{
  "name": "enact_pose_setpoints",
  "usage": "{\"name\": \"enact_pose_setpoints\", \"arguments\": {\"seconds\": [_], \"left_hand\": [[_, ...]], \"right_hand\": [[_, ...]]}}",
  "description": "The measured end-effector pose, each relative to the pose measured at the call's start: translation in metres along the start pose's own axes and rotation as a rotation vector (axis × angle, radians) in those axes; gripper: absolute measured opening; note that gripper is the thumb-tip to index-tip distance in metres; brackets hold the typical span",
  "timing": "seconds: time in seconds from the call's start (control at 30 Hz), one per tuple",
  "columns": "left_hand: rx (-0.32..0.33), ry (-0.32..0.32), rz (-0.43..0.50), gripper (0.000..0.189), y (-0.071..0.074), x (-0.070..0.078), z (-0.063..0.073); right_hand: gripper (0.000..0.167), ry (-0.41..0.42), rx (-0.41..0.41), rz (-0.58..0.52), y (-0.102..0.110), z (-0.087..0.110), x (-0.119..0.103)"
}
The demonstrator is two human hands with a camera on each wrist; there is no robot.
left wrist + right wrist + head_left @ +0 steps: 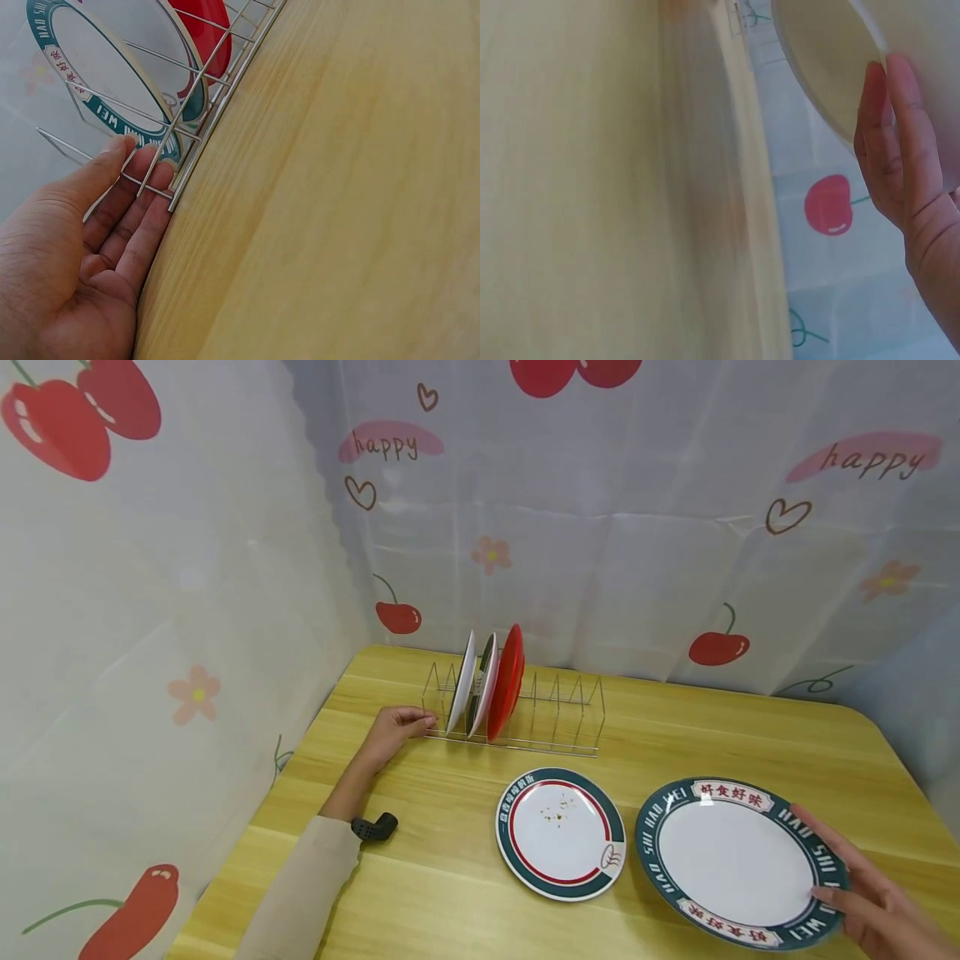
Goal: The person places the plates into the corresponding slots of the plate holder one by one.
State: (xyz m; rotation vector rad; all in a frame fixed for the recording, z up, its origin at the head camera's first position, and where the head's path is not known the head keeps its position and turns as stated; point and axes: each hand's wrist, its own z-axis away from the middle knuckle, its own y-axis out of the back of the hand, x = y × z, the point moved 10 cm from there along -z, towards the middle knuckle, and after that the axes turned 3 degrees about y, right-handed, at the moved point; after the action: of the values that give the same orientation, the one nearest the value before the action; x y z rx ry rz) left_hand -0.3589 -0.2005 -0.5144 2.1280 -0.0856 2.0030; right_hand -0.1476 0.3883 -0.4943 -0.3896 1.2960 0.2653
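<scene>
My left hand (393, 735) grips the left end of a wire dish rack (540, 747), thumb and fingers on the end wires (150, 169). Upright in the rack lean a white plate (462, 685) with a green lettered rim, a second green-rimmed plate (483, 689) and a red plate (508, 685). At the right, my right hand (873, 893) holds a large white plate (738, 864) with a green lettered rim. The thumb lies over its edge; the fingers support its pale underside (821, 67), raised above the table in the right wrist view.
A smaller green-rimmed plate (551, 856) with crumbs at its centre lies flat on the wooden table (435, 860), between the rack and the large plate. Cherry-printed cloth (615, 568) hangs behind and at the left. A black band (375, 827) is on the left wrist.
</scene>
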Motion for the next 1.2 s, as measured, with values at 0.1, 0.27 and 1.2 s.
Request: {"name": "enact_pose_setpoints", "arguments": {"seconds": [0.1,0.27,1.2], "left_hand": [[-0.001,-0.004,-0.007,0.024,0.0,0.0,0.0],[-0.001,-0.006,-0.003,0.023,0.0,0.001,0.0],[0.015,0.001,-0.038,0.022,0.002,-0.001,-0.003]], "right_hand": [[0.083,0.045,0.073,0.011,0.001,0.0,-0.012],[0.083,0.129,0.167,0.008,-0.003,-0.001,-0.037],[0.065,0.473,0.091,-0.191,-0.03,-0.053,-0.147]]}}
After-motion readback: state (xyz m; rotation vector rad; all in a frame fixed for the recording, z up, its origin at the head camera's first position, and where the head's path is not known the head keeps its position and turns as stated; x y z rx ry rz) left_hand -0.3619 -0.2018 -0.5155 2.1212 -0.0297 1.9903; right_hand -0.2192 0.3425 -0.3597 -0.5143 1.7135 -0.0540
